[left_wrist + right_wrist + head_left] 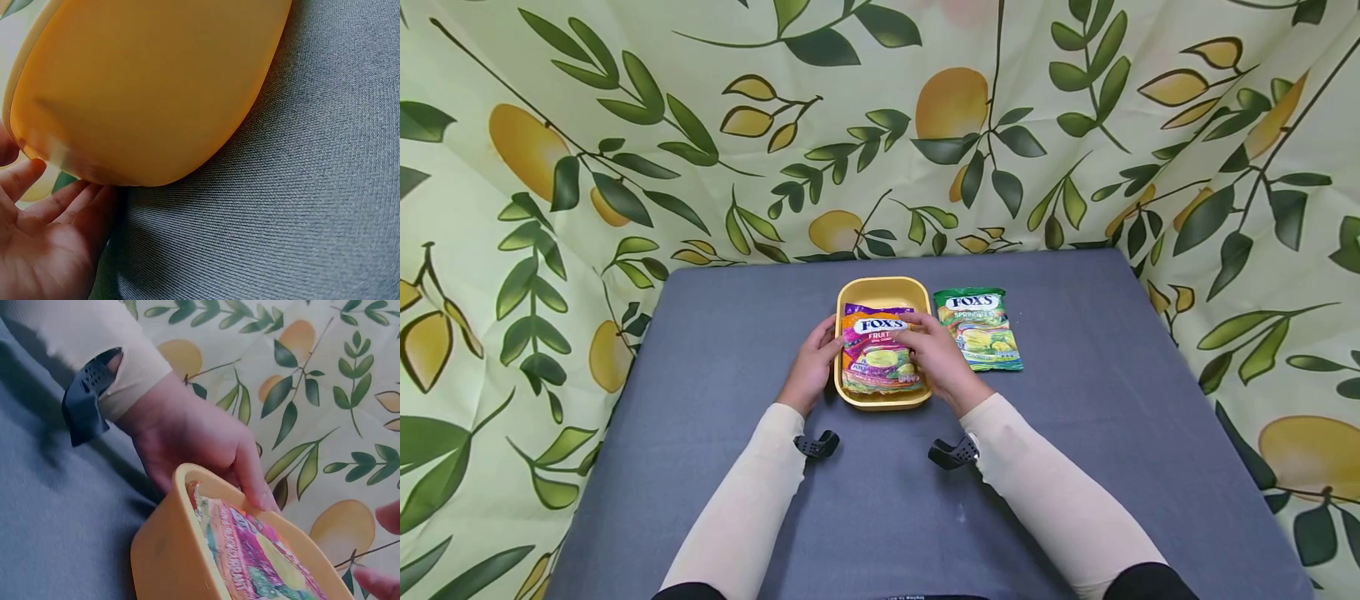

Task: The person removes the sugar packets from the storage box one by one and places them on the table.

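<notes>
Working over a grey table (1120, 375), at a yellow tray (883, 291) in its far half. Having the orange-and-pink FOX'S packet (880, 367) lying in the tray, partly covering a purple packet (855, 309), and the green FOX'S packet (981, 329) lying just right. Gripping the tray's left wall with the left hand (811, 364), thumb over the rim. Holding the right hand (942, 354) loosely spread over the orange-and-pink packet, seemingly grasping nothing. Probably settling that packet; next calling for drawing the right hand clear, then reaching right for the green one.
</notes>
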`<state>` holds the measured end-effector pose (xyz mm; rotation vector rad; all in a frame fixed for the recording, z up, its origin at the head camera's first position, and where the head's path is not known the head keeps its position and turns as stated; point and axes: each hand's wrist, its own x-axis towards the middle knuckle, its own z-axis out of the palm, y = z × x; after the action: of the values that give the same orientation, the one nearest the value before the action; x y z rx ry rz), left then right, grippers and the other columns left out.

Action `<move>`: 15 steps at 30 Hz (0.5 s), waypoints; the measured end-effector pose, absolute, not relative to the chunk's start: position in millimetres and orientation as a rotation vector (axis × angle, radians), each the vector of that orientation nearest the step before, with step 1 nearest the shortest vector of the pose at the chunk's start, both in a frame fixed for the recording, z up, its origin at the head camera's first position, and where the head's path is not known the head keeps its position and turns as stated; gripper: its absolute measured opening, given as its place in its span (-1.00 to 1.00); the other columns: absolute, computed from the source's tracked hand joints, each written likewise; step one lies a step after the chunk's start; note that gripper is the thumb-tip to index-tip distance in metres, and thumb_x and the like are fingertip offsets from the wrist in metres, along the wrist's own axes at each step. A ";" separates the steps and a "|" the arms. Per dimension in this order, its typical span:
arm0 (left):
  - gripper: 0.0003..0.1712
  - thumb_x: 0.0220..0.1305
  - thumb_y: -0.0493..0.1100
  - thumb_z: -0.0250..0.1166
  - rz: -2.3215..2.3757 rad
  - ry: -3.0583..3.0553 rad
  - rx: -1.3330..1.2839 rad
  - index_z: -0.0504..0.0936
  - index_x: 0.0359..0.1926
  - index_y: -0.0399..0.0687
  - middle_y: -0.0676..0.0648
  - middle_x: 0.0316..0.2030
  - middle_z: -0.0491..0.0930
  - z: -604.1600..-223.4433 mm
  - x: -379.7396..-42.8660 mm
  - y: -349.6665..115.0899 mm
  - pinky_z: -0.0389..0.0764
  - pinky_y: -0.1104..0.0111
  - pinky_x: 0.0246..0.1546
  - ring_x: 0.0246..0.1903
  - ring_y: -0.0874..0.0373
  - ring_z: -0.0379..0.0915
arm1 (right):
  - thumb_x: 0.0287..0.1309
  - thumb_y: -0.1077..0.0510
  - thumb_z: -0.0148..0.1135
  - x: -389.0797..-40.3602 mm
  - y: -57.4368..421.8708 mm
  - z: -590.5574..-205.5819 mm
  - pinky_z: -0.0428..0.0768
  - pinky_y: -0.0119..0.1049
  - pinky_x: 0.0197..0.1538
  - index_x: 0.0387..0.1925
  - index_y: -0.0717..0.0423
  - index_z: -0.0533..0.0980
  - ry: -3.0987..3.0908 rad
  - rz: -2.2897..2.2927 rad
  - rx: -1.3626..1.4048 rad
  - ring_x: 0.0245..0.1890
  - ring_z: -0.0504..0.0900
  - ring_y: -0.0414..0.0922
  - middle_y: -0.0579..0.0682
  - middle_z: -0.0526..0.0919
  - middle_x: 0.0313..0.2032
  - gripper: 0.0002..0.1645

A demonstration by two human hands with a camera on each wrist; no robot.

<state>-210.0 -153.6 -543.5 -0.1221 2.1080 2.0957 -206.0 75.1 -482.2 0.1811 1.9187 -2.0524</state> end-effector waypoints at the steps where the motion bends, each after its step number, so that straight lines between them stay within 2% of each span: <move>1: -0.35 0.76 -0.08 0.07 2.095 2.109 -0.122 0.21 0.72 0.01 -0.16 0.59 0.31 -543.7 -210.0 -153.4 0.35 0.05 0.50 0.48 -0.04 0.34 | 0.52 0.15 0.32 -205.6 75.1 -481.6 0.54 -0.28 -0.08 0.48 0.18 0.45 1.925 -2.044 0.176 -0.06 0.53 -0.04 0.19 0.48 0.28 -0.40; 4: -0.35 0.75 -0.08 0.07 2.103 2.101 -0.119 0.21 0.72 0.00 -0.18 0.57 0.33 -543.7 -210.1 -152.8 0.36 0.05 0.48 0.47 -0.05 0.36 | 0.51 0.13 0.34 -204.6 74.5 -480.4 0.50 -0.24 0.02 0.43 0.22 0.51 1.986 -1.988 0.103 0.02 0.49 -0.03 0.19 0.49 0.27 -0.44; 8: -0.34 0.75 -0.09 0.07 2.118 2.082 -0.120 0.21 0.72 0.00 -0.19 0.58 0.32 -543.4 -210.5 -152.3 0.38 0.05 0.47 0.46 -0.06 0.37 | 0.51 0.15 0.33 -203.6 75.2 -479.3 0.46 0.02 0.35 0.45 0.16 0.49 2.050 -1.953 0.040 0.34 0.39 0.13 0.21 0.32 0.46 -0.43; 9: -0.34 0.75 -0.09 0.07 2.122 2.080 -0.118 0.20 0.73 -0.01 -0.20 0.59 0.31 -543.5 -210.6 -152.5 0.37 0.05 0.48 0.47 -0.07 0.35 | 0.50 0.17 0.34 -203.7 75.9 -479.4 0.44 0.07 0.38 0.46 0.15 0.48 2.052 -1.969 0.051 0.37 0.37 0.16 0.22 0.28 0.50 -0.42; 12: -0.34 0.75 -0.14 0.07 2.143 2.076 -0.108 0.20 0.72 -0.06 -0.24 0.59 0.29 -543.0 -210.3 -152.5 0.35 0.03 0.49 0.48 -0.11 0.34 | 0.47 0.20 0.35 -204.5 77.3 -479.7 0.49 0.07 0.32 0.49 0.12 0.43 2.022 -2.026 0.089 0.34 0.40 0.22 0.23 0.20 0.56 -0.37; 15: -0.35 0.75 -0.15 0.05 2.138 2.091 -0.098 0.20 0.72 -0.09 -0.24 0.59 0.30 -542.8 -210.0 -152.3 0.35 0.03 0.49 0.48 -0.12 0.34 | 0.45 0.22 0.37 -205.8 77.7 -481.5 0.58 -0.03 0.24 0.54 0.08 0.39 1.969 -2.042 0.088 0.30 0.47 0.18 0.23 0.26 0.55 -0.30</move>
<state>-210.0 -152.3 -542.8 -0.0978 2.0910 2.1379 -205.8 77.7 -481.5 0.0884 1.9693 -2.0418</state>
